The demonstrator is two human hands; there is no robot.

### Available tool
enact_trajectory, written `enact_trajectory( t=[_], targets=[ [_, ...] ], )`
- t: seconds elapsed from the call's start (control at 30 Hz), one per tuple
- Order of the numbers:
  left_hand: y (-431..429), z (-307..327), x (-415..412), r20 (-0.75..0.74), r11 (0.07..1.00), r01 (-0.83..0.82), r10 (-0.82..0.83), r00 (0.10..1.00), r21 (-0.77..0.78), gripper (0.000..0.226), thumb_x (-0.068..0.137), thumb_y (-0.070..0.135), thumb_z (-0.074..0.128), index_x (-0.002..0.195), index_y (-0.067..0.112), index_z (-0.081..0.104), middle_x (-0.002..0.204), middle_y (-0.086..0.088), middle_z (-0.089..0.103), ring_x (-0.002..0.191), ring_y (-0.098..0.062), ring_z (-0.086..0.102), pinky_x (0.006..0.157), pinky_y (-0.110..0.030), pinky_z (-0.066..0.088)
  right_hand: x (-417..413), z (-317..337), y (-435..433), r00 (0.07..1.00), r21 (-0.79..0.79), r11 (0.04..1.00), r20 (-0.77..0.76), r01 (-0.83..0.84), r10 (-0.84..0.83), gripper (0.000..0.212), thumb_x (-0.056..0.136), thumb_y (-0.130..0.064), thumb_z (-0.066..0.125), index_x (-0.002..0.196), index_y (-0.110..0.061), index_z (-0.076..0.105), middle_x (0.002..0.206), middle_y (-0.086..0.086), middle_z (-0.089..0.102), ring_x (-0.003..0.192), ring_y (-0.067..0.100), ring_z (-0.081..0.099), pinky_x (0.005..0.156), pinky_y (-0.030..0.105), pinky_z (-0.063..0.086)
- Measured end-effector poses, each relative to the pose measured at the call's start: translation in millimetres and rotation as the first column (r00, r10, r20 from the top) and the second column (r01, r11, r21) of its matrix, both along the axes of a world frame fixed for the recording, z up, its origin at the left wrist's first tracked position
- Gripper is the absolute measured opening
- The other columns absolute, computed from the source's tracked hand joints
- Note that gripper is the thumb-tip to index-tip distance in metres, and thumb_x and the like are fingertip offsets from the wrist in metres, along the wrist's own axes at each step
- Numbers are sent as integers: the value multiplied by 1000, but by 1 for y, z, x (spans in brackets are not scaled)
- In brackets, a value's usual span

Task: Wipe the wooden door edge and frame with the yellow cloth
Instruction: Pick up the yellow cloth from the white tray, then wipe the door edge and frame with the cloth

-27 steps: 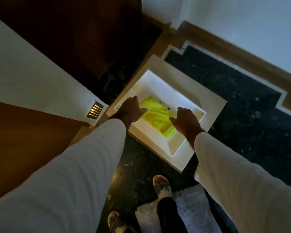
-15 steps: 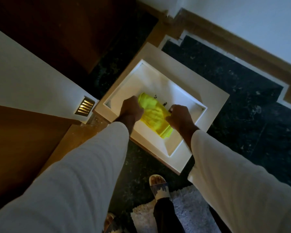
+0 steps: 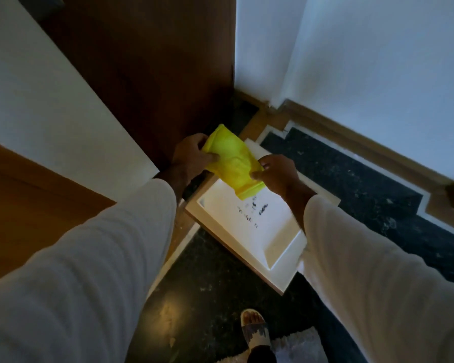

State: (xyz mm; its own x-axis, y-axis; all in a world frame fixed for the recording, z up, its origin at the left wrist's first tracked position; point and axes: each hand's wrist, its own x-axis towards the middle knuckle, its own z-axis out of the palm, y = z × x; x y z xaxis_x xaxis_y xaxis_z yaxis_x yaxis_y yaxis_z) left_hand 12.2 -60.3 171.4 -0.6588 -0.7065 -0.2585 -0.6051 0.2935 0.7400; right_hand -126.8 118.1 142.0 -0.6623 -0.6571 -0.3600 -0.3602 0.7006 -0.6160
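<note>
2 hands, left hand point(image 3: 192, 155) and right hand point(image 3: 277, 174), pinch yellow cloth point(image 3: 231, 159) between fingers.

Both my arms reach forward and down, hands close together.
My left hand point(image 3: 192, 155) and right hand point(image 3: 275, 174) each pinch a side of the yellow cloth point(image 3: 232, 159), thumbs on top.

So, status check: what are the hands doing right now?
Left hand and right hand both gripping yellow cloth. Cloth lifted above white tray, not yet on wooden door. Nothing blocking.
</note>
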Motion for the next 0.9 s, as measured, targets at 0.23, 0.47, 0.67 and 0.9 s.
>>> enact_trajectory(
  t=[0.23,0.47,0.67,0.9],
  targets=[
    [-29,162,38,-189,995,-56,39,981,-88,53,79,20,88,126,4,67,127,-17,71,115,-35,66,87,-40,56,25,167,-30,993,-221,973,-112,-60,36,51,84,-43,73,56,-12,45,60,10,45,57,19,44,58,32,31],
    [-37,327,100,-266,964,-66,-5,964,-258,53,82,22,86,127,3,65,128,-17,69,114,-32,64,90,-38,53,79,328,-52,972,-347,919,-200,-185,120,40,92,-43,66,110,-8,71,110,13,72,104,28,64,84,31,46],
    [-46,465,166,-304,934,-73,-40,952,-351,39,79,22,88,110,11,66,109,-12,68,92,-29,70,54,-25,62,126,450,-78,937,-402,864,-291,-303,193,35,87,-42,71,105,-13,76,105,7,74,95,23,66,77,27,46],
    [-48,598,246,-391,892,-191,17,920,-410,38,75,28,91,104,14,70,103,-15,72,79,-25,73,45,-24,58,191,566,-110,922,-537,750,-260,-386,288,21,86,-20,76,70,-10,67,67,5,60,51,0,57,47,8,39]
  ],
)
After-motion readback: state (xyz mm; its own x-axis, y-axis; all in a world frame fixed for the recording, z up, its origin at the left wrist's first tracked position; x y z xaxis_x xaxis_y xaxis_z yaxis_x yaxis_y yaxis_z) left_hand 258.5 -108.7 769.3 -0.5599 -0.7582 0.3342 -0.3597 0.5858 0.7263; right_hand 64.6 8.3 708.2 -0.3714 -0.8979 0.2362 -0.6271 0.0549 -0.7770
